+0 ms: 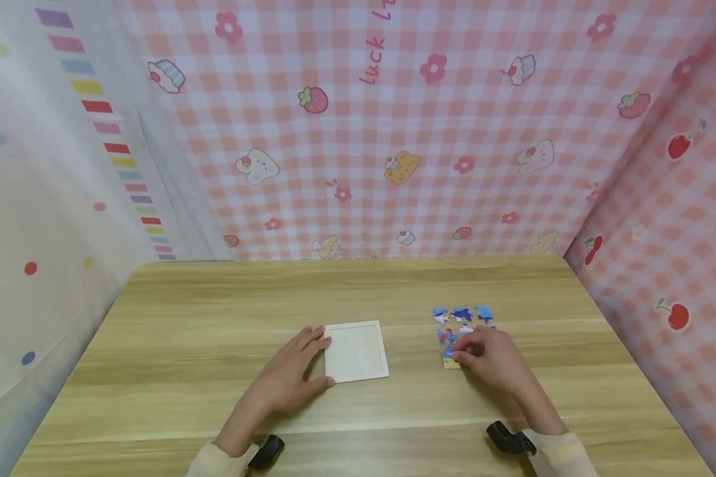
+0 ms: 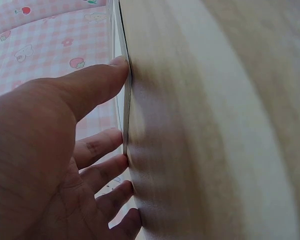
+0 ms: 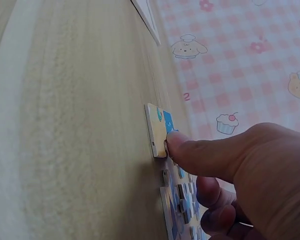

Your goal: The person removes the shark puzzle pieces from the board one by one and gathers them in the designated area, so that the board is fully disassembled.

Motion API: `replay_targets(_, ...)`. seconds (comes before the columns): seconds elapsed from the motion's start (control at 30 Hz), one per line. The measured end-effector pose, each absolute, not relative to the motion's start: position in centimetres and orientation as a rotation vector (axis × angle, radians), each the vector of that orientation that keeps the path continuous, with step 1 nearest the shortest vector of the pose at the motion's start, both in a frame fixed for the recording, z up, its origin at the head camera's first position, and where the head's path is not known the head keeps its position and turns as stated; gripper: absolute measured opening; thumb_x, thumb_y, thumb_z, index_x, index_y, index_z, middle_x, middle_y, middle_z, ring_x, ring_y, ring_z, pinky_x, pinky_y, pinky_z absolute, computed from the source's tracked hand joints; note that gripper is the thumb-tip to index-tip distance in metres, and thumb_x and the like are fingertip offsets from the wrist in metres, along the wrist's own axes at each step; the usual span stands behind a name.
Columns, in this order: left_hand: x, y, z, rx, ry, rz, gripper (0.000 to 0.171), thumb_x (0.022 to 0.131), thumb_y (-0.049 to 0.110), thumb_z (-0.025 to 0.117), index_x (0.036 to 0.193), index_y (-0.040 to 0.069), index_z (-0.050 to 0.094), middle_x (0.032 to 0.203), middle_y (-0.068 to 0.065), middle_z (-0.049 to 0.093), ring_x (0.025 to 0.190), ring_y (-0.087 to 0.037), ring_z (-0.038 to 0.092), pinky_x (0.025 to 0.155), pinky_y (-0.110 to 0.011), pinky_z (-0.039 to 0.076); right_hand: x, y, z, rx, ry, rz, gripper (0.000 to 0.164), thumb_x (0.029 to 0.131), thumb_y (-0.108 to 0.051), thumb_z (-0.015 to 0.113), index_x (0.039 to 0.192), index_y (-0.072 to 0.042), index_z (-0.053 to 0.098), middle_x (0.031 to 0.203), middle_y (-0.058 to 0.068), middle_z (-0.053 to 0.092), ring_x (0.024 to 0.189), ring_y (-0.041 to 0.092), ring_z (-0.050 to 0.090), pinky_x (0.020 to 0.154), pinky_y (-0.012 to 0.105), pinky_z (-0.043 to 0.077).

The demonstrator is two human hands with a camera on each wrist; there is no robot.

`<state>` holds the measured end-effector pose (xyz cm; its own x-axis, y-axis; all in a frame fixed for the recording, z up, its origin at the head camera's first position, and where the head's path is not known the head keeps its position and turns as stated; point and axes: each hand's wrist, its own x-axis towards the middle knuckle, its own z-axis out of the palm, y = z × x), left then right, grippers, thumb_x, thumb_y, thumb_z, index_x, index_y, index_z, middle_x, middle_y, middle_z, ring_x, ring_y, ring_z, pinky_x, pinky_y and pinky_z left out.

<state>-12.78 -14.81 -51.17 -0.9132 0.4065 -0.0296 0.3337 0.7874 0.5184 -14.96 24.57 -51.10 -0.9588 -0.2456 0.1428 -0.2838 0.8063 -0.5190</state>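
Note:
A square white puzzle tray (image 1: 355, 351) with a raised rim lies flat on the wooden table. My left hand (image 1: 292, 371) rests at its left side, thumb and fingertips touching the edge; in the left wrist view, the thumb (image 2: 97, 85) lies against the rim and the fingers are loosely spread. To the right, my right hand (image 1: 494, 358) pinches a yellow-and-blue jigsaw piece (image 3: 159, 131) at the near left corner of a group of blue jigsaw pieces (image 1: 462, 314). The hand covers part of this group. In the right wrist view, the other fingers are curled below the thumb.
The light wooden table (image 1: 215, 298) meets a pink checked cloth (image 1: 358, 132) at its back edge. More checked cloth hangs at the right, and a white dotted cloth (image 1: 36, 199) at the left. A stretch of table separates tray and pieces.

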Motion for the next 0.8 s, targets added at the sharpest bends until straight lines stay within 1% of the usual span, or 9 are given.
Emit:
replay_targets(0.23, -12.7, -14.8, -51.2, 0.591, 2.835, 0.792, 0.07, 0.093, 0.038, 0.074, 0.151, 0.007, 0.049, 0.167, -0.011, 0.034, 0.158, -0.036, 0.024, 0.128, -0.056, 0.023, -14.8, 24.5, -51.2, 0.406, -2.948, 0.856, 0.008, 0.085, -0.016, 0.083, 0.082, -0.021, 0.077, 0.075, -0.01, 0.056, 0.07, 0.005, 0.047, 0.064, 0.023, 0.04)
replay_targets(0.37, -12.8, -14.9, -51.5, 0.573, 2.845, 0.799, 0.069, 0.092, 0.038, 0.076, 0.149, 0.007, 0.051, 0.166, -0.011, 0.036, 0.157, -0.036, 0.026, 0.128, -0.057, 0.024, -15.0, 24.4, -51.5, 0.389, -2.931, 0.898, 0.007, 0.088, -0.017, 0.08, 0.084, -0.021, 0.077, 0.074, -0.011, 0.057, 0.068, 0.005, 0.048, 0.064, 0.022, 0.041)
replay_targets(0.5, -12.7, -15.1, -51.9, 0.548, 2.843, 0.851, 0.067, 0.088, 0.035, 0.08, 0.144, 0.007, 0.056, 0.163, -0.012, 0.041, 0.155, -0.037, 0.03, 0.125, -0.06, 0.027, -15.2, 24.7, -51.4, 0.357, -2.894, 1.003, 0.005, 0.092, -0.019, 0.077, 0.088, -0.017, 0.078, 0.074, -0.008, 0.06, 0.066, 0.005, 0.049, 0.059, 0.021, 0.043)
replay_targets(0.57, -12.8, -15.2, -52.1, 0.53, 2.837, 0.9, 0.063, 0.087, 0.032, 0.081, 0.141, 0.008, 0.059, 0.161, -0.011, 0.043, 0.152, -0.037, 0.035, 0.124, -0.06, 0.031, -15.4, 25.0, -51.4, 0.34, -2.867, 1.037, 0.005, 0.093, -0.019, 0.076, 0.09, -0.016, 0.078, 0.075, -0.006, 0.061, 0.066, 0.005, 0.05, 0.058, 0.021, 0.044)
replay_targets(0.7, -13.1, -15.9, -52.4, 0.48, 2.787, 1.052, 0.053, 0.09, 0.028, 0.079, 0.137, 0.011, 0.062, 0.158, -0.009, 0.046, 0.147, -0.035, 0.042, 0.122, -0.057, 0.035, -15.5, 26.1, -51.2, 0.298, -2.806, 1.045, 0.005, 0.095, -0.018, 0.074, 0.093, -0.016, 0.078, 0.081, -0.004, 0.066, 0.071, 0.006, 0.055, 0.059, 0.021, 0.045)
replay_targets(0.8, -13.3, -16.7, -52.4, 0.494, 2.778, 1.157, 0.05, 0.092, 0.026, 0.077, 0.138, 0.01, 0.061, 0.155, -0.013, 0.047, 0.145, -0.036, 0.045, 0.121, -0.057, 0.036, -15.5, 27.0, -51.1, 0.284, -2.764, 1.029, 0.005, 0.096, -0.017, 0.073, 0.096, -0.015, 0.078, 0.087, -0.002, 0.07, 0.076, 0.009, 0.058, 0.058, 0.022, 0.047)
